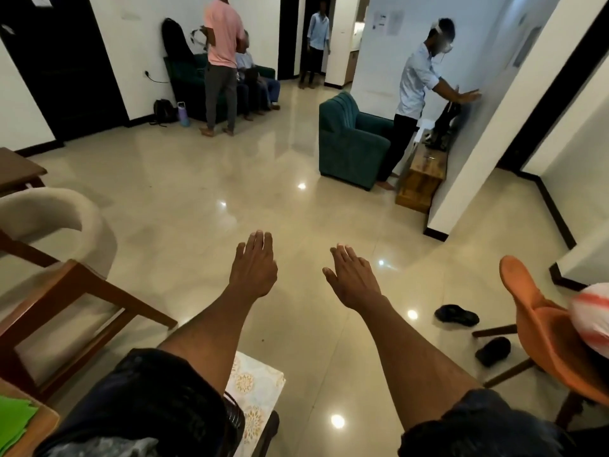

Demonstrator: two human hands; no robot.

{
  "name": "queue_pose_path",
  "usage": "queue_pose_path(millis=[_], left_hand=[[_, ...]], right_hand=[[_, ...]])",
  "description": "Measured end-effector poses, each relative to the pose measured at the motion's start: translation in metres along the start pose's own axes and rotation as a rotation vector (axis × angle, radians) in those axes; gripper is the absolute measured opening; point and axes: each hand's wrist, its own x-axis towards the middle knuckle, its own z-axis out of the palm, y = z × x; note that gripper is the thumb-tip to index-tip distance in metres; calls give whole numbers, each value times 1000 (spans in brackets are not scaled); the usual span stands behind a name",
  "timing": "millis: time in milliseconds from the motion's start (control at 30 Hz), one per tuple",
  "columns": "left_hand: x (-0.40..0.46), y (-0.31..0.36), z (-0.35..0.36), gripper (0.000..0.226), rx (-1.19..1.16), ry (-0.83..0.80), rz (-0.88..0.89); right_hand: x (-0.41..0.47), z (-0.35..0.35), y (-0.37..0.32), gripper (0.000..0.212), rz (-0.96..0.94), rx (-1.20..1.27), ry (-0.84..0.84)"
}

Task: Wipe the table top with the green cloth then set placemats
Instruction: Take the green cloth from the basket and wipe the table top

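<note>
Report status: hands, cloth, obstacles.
Left hand and right hand open, fingers straight, holding nothing. Bright green cloth untouched on wooden table corner, far left. Nothing between.
</note>
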Motion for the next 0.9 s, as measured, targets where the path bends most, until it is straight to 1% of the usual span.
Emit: queue_pose_path(millis=[267,367,467,600,667,767,900], left_hand=[[83,-3,23,68,13,11,-88],[127,10,32,68,11,32,-130],[170,29,39,68,-4,12,-156],[216,45,48,67,-50,5,-243],[228,44,59,66,-37,-17,-272],[229,36,76,66,-31,-102,-337],[240,26,96,66,-14,-144,-403]], right_hand=[[99,7,53,62,-58,-40,-35],[146,9,74,62,-93,-45,-49],[190,8,90,63,-165,-47,-91],[247,13,115,62,-225,-48,-113],[272,25,121,62,-257,-28,-127],[292,48,120,62,-312,16,-191],[317,74,122,61,-348,55,-250]])
